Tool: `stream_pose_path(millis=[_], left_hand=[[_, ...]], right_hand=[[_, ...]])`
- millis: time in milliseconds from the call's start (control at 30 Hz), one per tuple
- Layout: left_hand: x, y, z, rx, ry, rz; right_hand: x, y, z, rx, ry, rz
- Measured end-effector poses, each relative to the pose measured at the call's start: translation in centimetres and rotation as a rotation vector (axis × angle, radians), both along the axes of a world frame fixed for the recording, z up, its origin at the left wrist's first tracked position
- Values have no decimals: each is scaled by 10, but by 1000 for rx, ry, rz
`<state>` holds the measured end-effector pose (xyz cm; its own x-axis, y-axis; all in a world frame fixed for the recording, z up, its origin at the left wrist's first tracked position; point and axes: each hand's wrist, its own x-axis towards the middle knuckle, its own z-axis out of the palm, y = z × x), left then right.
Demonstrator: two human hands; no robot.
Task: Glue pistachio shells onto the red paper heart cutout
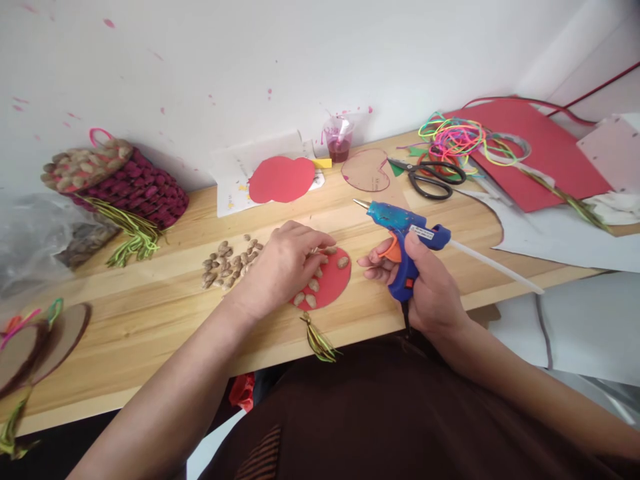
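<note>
A red paper disc is seen at centre frame on the wooden tabletop, near its front edge, with several pale seeds stuck on its surface and a tuft of green-brown strands hanging from its lower edge. The left hand is laid palm-down over the disc's left part, fingers drawn together and curled onto a seed at the upper rim; the exact pinch is hidden. A blue glue gun is gripped in the right hand, just right of the disc, fingers wrapped around the handle, one on the orange trigger, nozzle pointed to upper left, a white glue stick projecting to the right. A loose pile of seeds is noted just left of the left hand. Toward the upper left, a seed-covered maroon basket shape is lying. Behind, at centre top, a red paper cut-out, a plastic cup, black scissors and coloured cords are recorded.
</note>
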<state>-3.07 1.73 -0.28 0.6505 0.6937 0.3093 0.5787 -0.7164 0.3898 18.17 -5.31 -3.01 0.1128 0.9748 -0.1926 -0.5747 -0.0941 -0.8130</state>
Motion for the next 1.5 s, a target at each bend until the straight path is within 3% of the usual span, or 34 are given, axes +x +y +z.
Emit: stream_pose_path(millis=[500,1167,1500], left_hand=[[29,-1,3,-101,151,-29],[28,8,3,-114,196,-32],[11,17,4,-59,125,3]], right_hand=[[-1,0,-1,-11,-24,-7],[-1,1,0,-21,-59,4],[-2,1,3,-33,-56,-4]])
